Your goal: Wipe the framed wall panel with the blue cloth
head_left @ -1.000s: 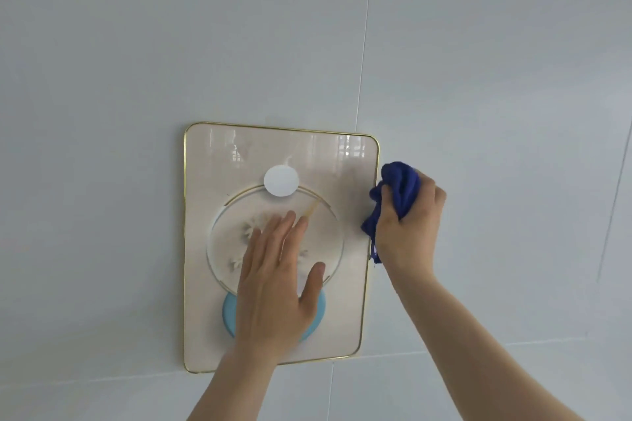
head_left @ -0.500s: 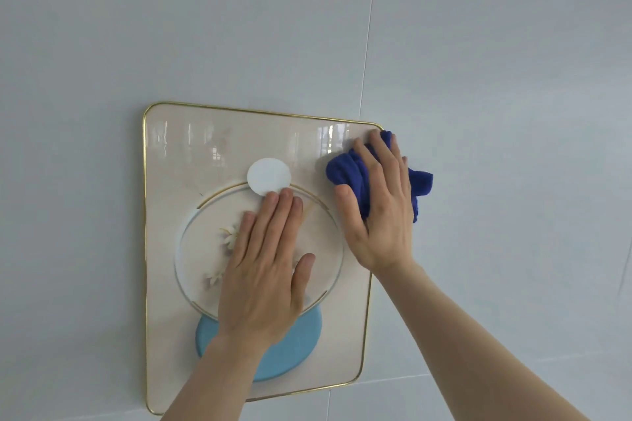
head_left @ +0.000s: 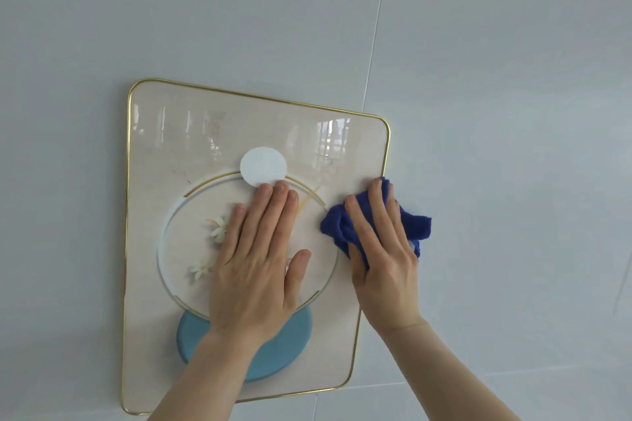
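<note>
Two hands are on the framed wall panel (head_left: 178, 147), which hangs on a pale tiled wall (head_left: 496, 79) and sits a little tilted in the view. The left hand (head_left: 256, 267) lies flat on the middle of the panel, its grip spread with fingers together and thumb out, fingertips touching the lower edge of the white disc (head_left: 262, 166); it appears to be bracing the panel. The right hand (head_left: 383, 256) presses the bunched blue cloth (head_left: 415, 224) against the panel's right side, just inside the gold frame (head_left: 129, 215). Its grip is pressed down over the cloth, fingers laid across it and thumb tucked underneath, and a flap of cloth spills past the frame onto the wall.

Judging by this, the wiping step is in hand, along the right margin (about mid-height). Most of the glossy face, with its window reflections up top and the blue disc (head_left: 273, 352) below, looks not yet covered here. The next stroke calls for steady flat pressure, keeping the cloth bunched under the fingers, and the left hand will need to shift when the centre is wiped.
</note>
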`<action>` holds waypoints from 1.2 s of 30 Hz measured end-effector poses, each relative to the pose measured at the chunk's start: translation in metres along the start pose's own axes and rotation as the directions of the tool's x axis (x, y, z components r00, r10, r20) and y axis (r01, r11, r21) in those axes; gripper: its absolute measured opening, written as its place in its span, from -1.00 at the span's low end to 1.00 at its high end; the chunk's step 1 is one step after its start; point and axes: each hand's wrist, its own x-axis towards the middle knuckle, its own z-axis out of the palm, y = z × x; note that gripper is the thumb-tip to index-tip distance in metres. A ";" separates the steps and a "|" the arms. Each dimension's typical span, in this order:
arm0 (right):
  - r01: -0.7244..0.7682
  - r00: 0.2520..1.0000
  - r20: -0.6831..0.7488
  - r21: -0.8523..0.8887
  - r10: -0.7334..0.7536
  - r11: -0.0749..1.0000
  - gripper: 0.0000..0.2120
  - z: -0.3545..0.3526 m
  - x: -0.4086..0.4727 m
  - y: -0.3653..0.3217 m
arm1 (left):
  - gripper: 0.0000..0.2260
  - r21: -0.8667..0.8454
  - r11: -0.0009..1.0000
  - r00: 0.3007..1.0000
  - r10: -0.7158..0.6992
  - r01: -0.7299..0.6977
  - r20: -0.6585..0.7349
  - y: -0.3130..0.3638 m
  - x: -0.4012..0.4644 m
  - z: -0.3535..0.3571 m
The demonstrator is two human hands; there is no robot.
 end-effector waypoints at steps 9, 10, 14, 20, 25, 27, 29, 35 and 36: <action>0.072 0.974 0.221 -0.126 -0.042 0.989 -0.45 -0.025 -0.047 -0.008 | -0.41 0.005 1.000 1.000 0.004 -0.005 0.026 0.000 0.000 -0.003; 0.071 0.965 0.259 -0.129 -0.036 0.989 -0.45 -0.029 -0.050 -0.009 | -0.40 0.013 1.000 0.999 0.006 -0.006 0.032 0.000 0.000 -0.003; -0.072 0.952 0.294 -0.064 0.088 0.995 -0.63 -0.052 -0.047 -0.010 | -0.40 0.009 1.000 0.999 0.007 -0.008 0.046 -0.001 0.000 -0.004; -0.284 0.948 -0.055 0.293 0.313 0.913 -0.69 -0.070 0.057 -0.029 | -0.41 0.023 1.000 0.999 0.009 -0.010 0.031 -0.001 0.001 -0.001; -0.094 0.973 -0.185 0.248 0.142 0.964 -0.70 -0.040 0.120 -0.039 | -0.40 0.008 1.000 1.000 0.013 -0.013 0.018 -0.002 0.000 0.000; -0.050 0.983 -0.164 0.170 0.079 0.984 -0.70 -0.020 0.120 -0.038 | -0.40 0.015 1.000 1.000 0.013 -0.013 0.012 -0.003 -0.001 0.001; 0.008 0.991 -0.137 0.092 0.005 0.996 -0.66 -0.005 0.110 -0.037 | -0.40 0.036 0.999 1.000 0.010 -0.010 0.004 -0.003 0.000 0.003; 0.111 0.985 -0.143 0.066 -0.100 0.992 -0.56 0.010 0.091 -0.028 | -0.40 0.135 0.991 0.999 0.011 -0.006 -0.037 -0.002 -0.001 0.012; 0.114 0.982 -0.155 0.062 -0.103 0.992 -0.56 0.012 0.091 -0.027 | -0.39 0.146 0.989 0.999 0.012 -0.005 -0.049 -0.002 -0.001 0.013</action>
